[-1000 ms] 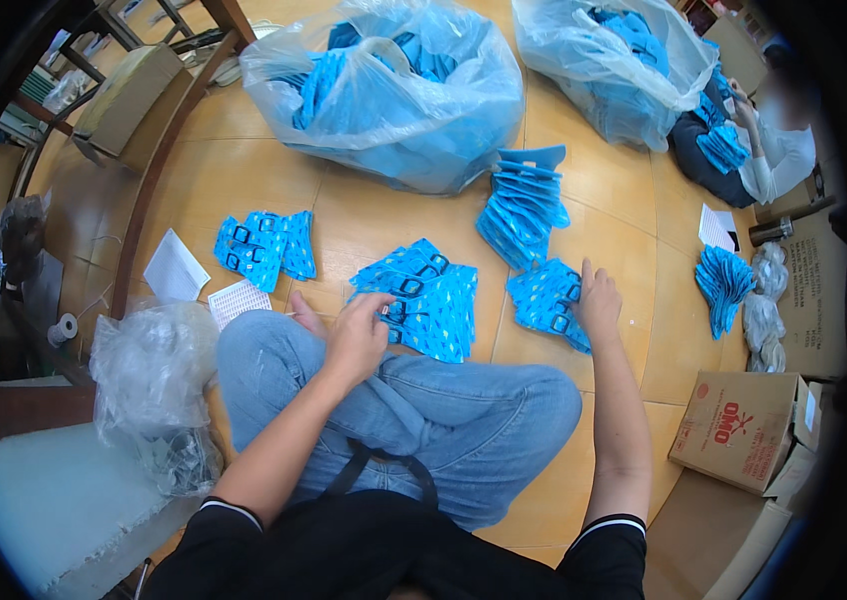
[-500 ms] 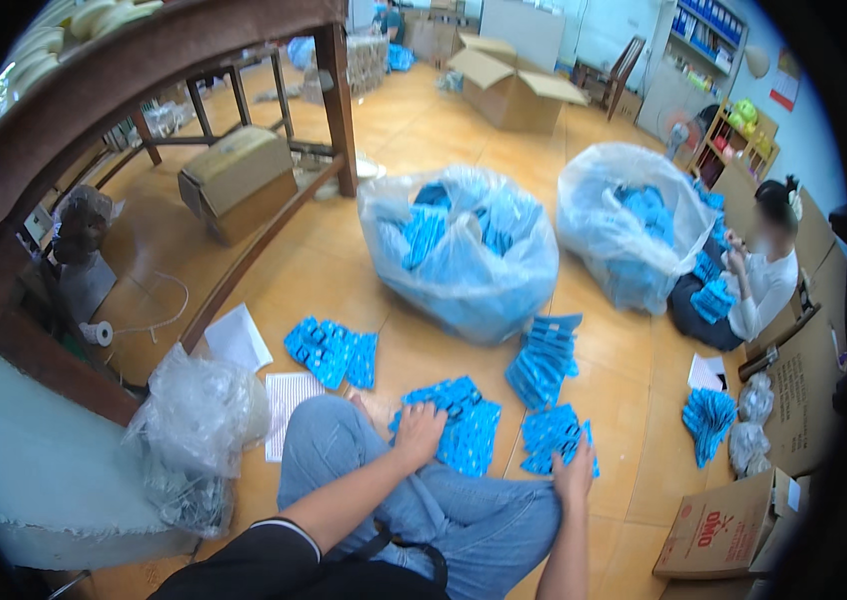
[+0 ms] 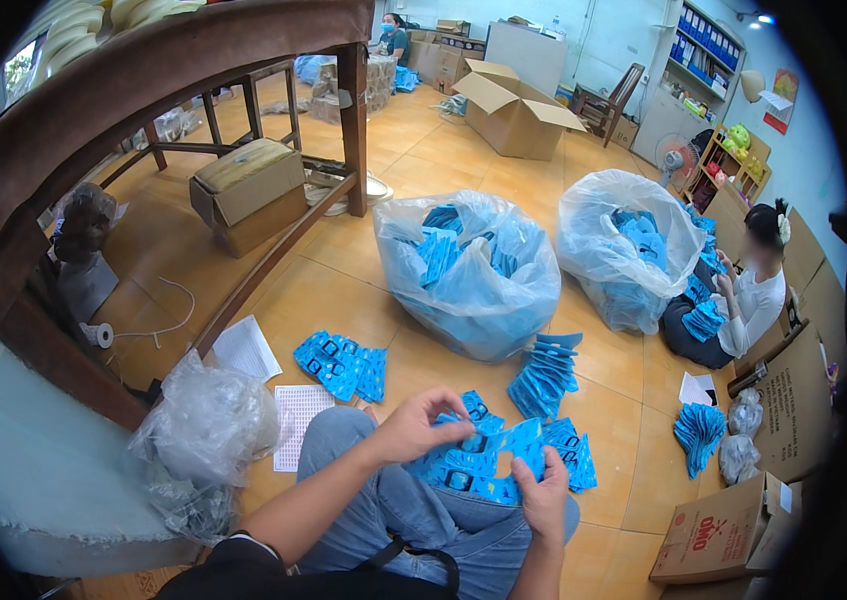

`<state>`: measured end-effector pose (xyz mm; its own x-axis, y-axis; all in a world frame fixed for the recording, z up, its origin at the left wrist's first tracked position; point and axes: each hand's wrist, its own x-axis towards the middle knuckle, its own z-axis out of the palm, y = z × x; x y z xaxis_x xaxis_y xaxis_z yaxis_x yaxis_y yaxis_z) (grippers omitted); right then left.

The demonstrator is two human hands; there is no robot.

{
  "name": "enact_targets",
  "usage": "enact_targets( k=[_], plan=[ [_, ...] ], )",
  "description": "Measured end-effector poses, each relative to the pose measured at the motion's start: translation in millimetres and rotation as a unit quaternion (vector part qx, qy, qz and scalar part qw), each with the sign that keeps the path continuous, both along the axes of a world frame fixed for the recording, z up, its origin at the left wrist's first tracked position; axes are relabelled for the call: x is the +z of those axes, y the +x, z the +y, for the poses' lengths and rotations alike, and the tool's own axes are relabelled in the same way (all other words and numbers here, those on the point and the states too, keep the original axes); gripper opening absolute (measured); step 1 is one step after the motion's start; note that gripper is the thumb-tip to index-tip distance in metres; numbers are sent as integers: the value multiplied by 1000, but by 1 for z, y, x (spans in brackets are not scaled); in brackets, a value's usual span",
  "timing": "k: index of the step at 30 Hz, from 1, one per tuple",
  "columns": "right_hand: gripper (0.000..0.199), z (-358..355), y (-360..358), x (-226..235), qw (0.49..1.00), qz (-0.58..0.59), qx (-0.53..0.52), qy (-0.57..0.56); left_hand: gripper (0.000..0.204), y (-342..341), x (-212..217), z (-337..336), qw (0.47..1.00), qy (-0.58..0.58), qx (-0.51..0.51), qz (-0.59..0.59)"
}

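Observation:
My right hand (image 3: 542, 492) grips a flat blue printed piece (image 3: 522, 440) with a cut-out opening, thumb on its near face. Over the middle pile of blue printed pieces (image 3: 456, 468), my left hand (image 3: 422, 427) is closed in a pinch beside the held piece's upper left edge. Whether anything is between those fingertips, I cannot tell. Part of the pile is hidden behind my hands. Just right of my right hand lies another small pile of blue pieces (image 3: 572, 452). Beyond it, a fanned stack of blue pieces (image 3: 544, 378) rests on the floor.
Two clear plastic bags (image 3: 469, 300) (image 3: 629, 250) full of blue pieces stand ahead. More blue pieces (image 3: 342, 366) and a printed sheet (image 3: 299, 425) lie left, by crumpled plastic (image 3: 209, 415) and a wooden table frame (image 3: 352, 130). A person (image 3: 759, 290) sits at the right; cartons (image 3: 714, 530) stand nearer.
My right hand has come left from the small right pile and now holds up a blue piece. My left hand has lifted off the middle pile into a pinch. The view has shifted slightly.

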<state>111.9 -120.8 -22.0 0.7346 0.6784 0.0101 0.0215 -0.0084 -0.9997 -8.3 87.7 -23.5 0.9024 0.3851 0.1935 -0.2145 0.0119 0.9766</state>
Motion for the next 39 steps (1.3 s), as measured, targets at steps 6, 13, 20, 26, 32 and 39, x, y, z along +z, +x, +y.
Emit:
enact_targets(
  k=[6, 13, 20, 26, 32, 39],
  plan=[
    [16, 4, -8, 25, 1000, 11, -27, 11, 18, -6, -2, -10, 987, -154, 5, 47],
    [17, -4, 6, 47, 999, 28, -29, 37, 20, 1, 27, -13, 996, -54, 71, 1],
    [24, -11, 7, 38, 991, 6, -73, 110, 18, 16, 37, -34, 976, -185, 109, -22],
    [28, -15, 5, 35, 986, -9, -113, 126, 18, 19, 46, -43, 977, -176, 120, -30],
    [29, -16, 5, 30, 985, -14, -117, 124, 19, 17, 45, -45, 977, -167, 126, -42],
    [32, -17, 3, 27, 986, -38, -124, 102, 19, 17, 44, -45, 977, -162, 134, -32]
  ],
)
